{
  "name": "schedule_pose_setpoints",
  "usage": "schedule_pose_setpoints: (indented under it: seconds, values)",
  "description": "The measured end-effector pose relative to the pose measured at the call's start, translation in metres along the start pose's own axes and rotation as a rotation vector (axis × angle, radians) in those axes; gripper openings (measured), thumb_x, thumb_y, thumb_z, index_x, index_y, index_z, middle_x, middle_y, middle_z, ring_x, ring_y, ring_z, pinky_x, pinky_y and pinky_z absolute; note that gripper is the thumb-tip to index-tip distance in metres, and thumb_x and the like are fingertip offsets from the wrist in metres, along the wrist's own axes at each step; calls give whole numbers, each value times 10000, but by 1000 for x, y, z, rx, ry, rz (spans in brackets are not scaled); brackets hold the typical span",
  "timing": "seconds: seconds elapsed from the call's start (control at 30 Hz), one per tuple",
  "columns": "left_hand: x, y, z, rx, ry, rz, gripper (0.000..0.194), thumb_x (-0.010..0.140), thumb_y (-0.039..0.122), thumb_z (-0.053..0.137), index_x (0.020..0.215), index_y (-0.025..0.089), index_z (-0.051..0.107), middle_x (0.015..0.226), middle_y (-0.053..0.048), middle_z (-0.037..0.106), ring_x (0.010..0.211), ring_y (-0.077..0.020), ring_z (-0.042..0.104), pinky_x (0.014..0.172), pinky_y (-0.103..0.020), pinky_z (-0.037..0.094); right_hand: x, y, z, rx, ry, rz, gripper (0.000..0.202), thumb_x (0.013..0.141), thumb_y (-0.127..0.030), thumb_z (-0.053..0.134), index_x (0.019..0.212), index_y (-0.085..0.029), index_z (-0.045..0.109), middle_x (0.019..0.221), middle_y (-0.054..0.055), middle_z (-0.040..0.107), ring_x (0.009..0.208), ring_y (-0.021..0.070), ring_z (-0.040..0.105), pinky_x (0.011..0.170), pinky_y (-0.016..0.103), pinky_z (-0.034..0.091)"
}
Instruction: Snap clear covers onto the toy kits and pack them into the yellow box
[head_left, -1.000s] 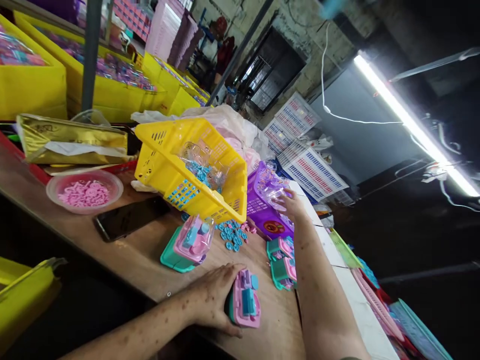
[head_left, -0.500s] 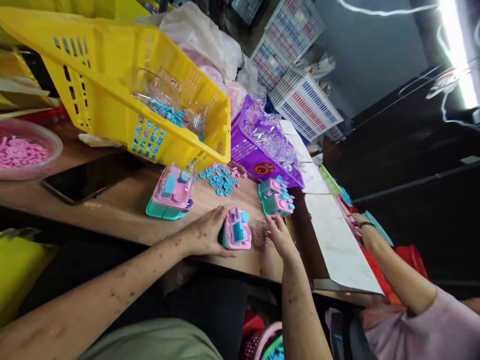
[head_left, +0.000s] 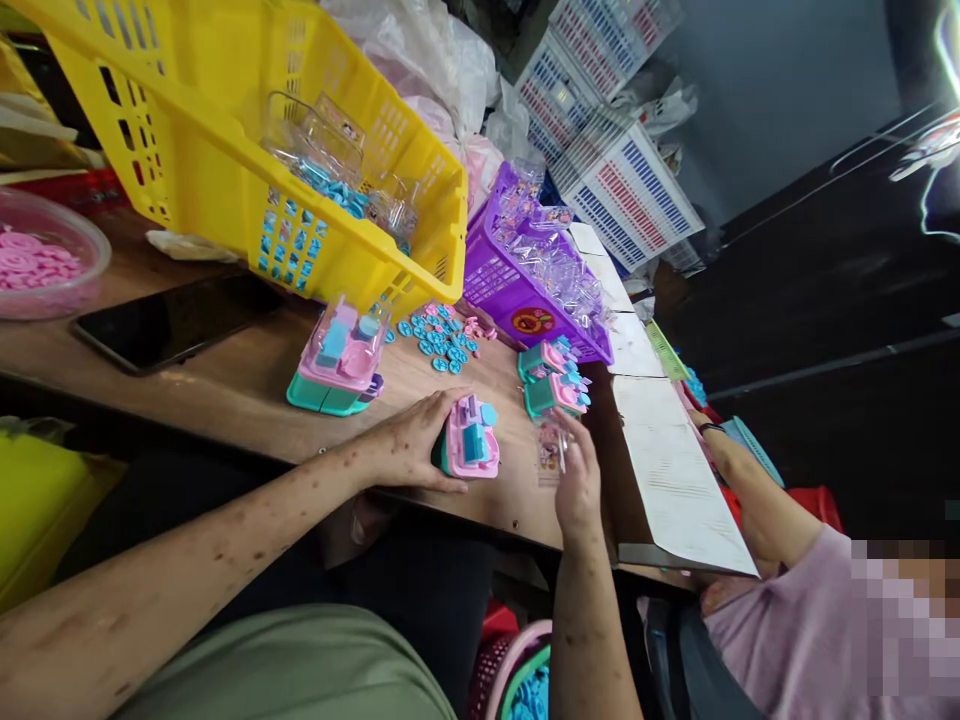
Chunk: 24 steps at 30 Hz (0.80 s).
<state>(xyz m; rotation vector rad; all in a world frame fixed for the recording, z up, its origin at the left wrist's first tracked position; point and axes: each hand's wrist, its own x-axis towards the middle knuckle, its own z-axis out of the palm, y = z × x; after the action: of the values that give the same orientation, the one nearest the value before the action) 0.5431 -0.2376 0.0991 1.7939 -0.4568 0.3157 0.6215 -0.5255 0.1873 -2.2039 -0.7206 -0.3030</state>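
Observation:
My left hand [head_left: 416,445] is closed around a small pink and teal toy [head_left: 472,445] with blue and purple blocks on top, near the table's front edge. My right hand [head_left: 579,475] pinches a clear plastic cover [head_left: 551,450] with a printed picture, just right of that toy. A similar toy [head_left: 341,350] under a clear cover stands to the left. Beyond my right hand are two small teal and pink toy pieces [head_left: 555,385] with blue parts. Loose blue wheels [head_left: 442,345] and pink bits lie behind the held toy.
A yellow basket [head_left: 375,265] and a purple basket [head_left: 540,290] of clear covers stand at the back. A phone [head_left: 176,320] and a tub of pink parts [head_left: 97,250] are left. An open carton [head_left: 675,470] stands right, beside a co-worker's arm [head_left: 757,480].
My right hand has closed on the clear cover and shifted it slightly right, away from the toy. My left hand keeps its hold. The camera view has shifted a little.

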Motion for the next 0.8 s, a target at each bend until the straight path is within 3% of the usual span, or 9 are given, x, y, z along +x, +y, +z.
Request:
schedule_pose_setpoints:
  seconds: [0.1, 0.2, 0.33, 0.43, 0.57, 0.6, 0.67, 0.73, 0.8]
  values:
    - [0, 3, -1, 1, 0, -20, 1300, 728, 456, 1068, 1750, 235, 296, 1762, -222, 478, 1647, -449, 500, 1412, -613, 379, 21, -32, -3, 107, -24, -20, 618, 1141, -571, 624, 1708, -341, 537, 1683, 125, 616, 1570, 337, 601, 1333, 599, 485]
    - [1, 4, 0, -5, 7, -32, 1308, 720, 448, 1079, 1742, 199, 303, 1757, -241, 481, 1644, -452, 502, 1408, -605, 387, 44, -44, -12, 41, -157, 19, 778, 972, -591, 880, 1650, -315, 617, 1692, 139, 616, 1569, 374, 599, 1315, 594, 510]
    - [1, 2, 3, -30, 22, -14, 1308, 700, 456, 1100, 1731, 221, 330, 1723, -222, 521, 1628, -455, 522, 1396, -612, 399, 66, -23, -24, -21, -402, 91, 674, 960, -559, 886, 1564, -312, 716, 1639, 119, 691, 1554, 357, 625, 1351, 585, 462]
    - [1, 0, 5, -41, 40, 15, 1287, 696, 420, 1104, 1719, 227, 347, 1696, -215, 547, 1608, -453, 543, 1379, -611, 419, 66, 0, -28, -144, -596, 112, 524, 913, -461, 871, 1413, -309, 826, 1609, 112, 726, 1598, 382, 590, 1386, 641, 388]
    - [2, 0, 4, -37, 33, 21, 1285, 684, 398, 1104, 1713, 231, 353, 1675, -209, 563, 1583, -454, 566, 1364, -603, 437, 41, 21, -43, -268, -748, 195, 561, 858, -286, 734, 1398, -388, 845, 1714, 35, 643, 1774, 428, 305, 1395, 836, 123]
    - [2, 0, 4, -32, 27, 15, 1293, 678, 390, 1104, 1715, 231, 349, 1670, -208, 566, 1577, -455, 571, 1361, -602, 440, 32, 25, -46, -265, -705, 200, 563, 869, -283, 699, 1403, -390, 842, 1733, 30, 623, 1781, 421, 289, 1401, 829, 107]
    - [1, 1, 3, -26, 22, 7, 1302, 668, 376, 1102, 1717, 222, 346, 1661, -212, 571, 1567, -458, 576, 1356, -599, 445, 16, 31, -44, -266, -446, 196, 461, 924, -362, 678, 1349, -331, 854, 1673, 93, 664, 1709, 420, 434, 1411, 763, 231]
    - [1, 1, 2, -29, 18, 11, 1282, 683, 386, 1091, 1713, 221, 347, 1653, -209, 575, 1563, -452, 580, 1355, -598, 446, 6, 38, -28, -338, -127, 180, 439, 988, -515, 686, 1308, -248, 826, 1488, 201, 727, 1554, 457, 586, 1340, 751, 394]
    - [1, 0, 3, -36, 20, 21, 1257, 709, 415, 1077, 1710, 228, 341, 1672, -208, 560, 1584, -449, 563, 1365, -605, 433, 5, 42, 0, -422, -15, 116, 527, 1029, -600, 675, 1358, -199, 765, 1335, 256, 722, 1458, 508, 617, 1245, 804, 464]
